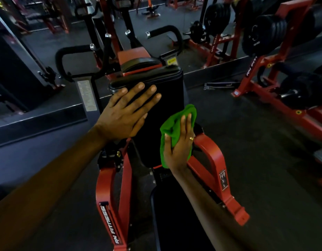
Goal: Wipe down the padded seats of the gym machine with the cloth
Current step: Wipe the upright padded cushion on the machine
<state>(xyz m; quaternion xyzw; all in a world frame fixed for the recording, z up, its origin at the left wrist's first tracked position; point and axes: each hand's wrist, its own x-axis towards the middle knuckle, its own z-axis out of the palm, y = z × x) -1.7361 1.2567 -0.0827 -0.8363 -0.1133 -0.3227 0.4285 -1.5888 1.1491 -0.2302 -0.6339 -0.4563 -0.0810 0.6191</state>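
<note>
Cloth (176, 124), gripped bunched in your right hand (178, 149), sits at the upright pad's (163, 98) right edge, your flat left hand (126, 111) bracing its top-left corner; next, likely sweep across its face.

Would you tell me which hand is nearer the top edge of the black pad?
Left. The left hand lies flat on the pad's upper part, fingertips near its top edge; the right hand grips the green cloth lower, at the pad's right side.

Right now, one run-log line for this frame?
left hand: flat on black back pad | right hand: grips green cloth by pad's right edge | seat pad: not touched
</note>
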